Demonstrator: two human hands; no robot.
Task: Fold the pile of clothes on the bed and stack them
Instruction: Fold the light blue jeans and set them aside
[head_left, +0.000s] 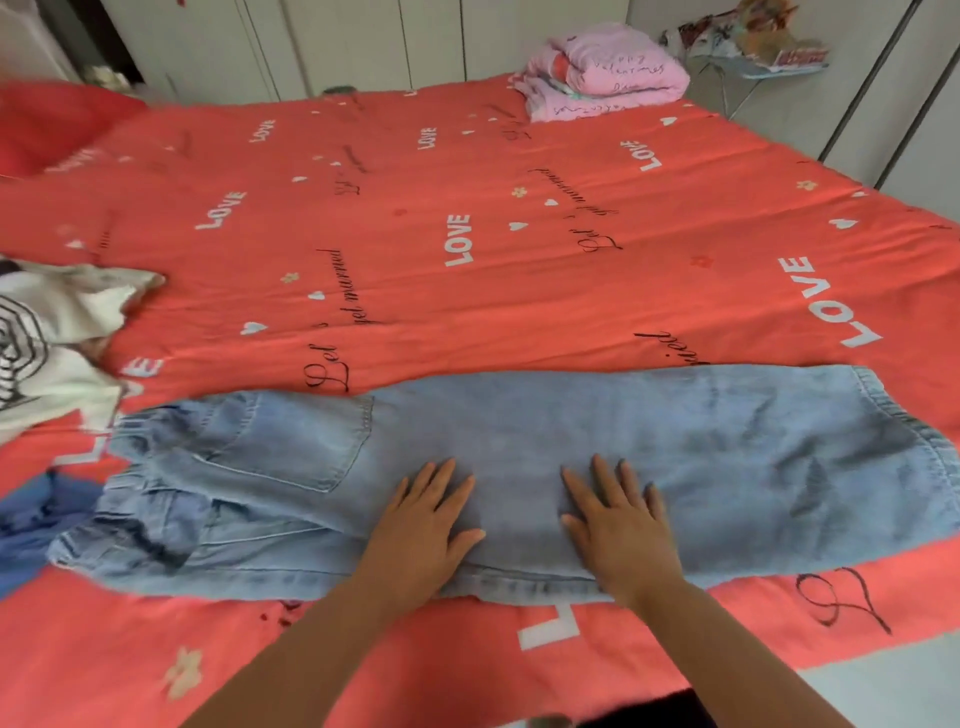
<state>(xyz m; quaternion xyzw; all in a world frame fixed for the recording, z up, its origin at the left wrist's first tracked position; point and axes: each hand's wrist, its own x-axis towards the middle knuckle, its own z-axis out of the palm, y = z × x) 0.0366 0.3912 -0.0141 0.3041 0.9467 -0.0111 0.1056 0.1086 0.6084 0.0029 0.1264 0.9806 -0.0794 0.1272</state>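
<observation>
So the light blue jeans (519, 452) are laid out sideways along the near edge of the bed (415, 249), on the red LOVE-print cover, with the elastic waistband (137, 467) off to the left and the leg hems (906, 441) off to the right. They look already doubled leg over leg. Both hands are flat and open on the denim around the middle, fingers spread and not gripping anything: left hand (428, 527) nearer the back pocket, right hand (621, 527) just beside it on the leg. I'd say this is the smoothing step before the crosswise fold. To do it well, sweep the palms outward from the middle, left toward the waistband and right toward the hems, so the wrinkles get pushed out rather than trapped. The seat area near the waistband looks bunched and lumpy, so flatten that first or the fold will come out crooked. Then take the hems and bring them over to meet the waistband, with the edges lined up along the near seam, which sits close to the mattress edge, so watch it doesn't slide off. The rest of the pile is at the left, a white printed top (62, 322) and something blue (36, 519) below it. A folded pink blanket (608, 73) sits at the far corner, well apart.
</observation>
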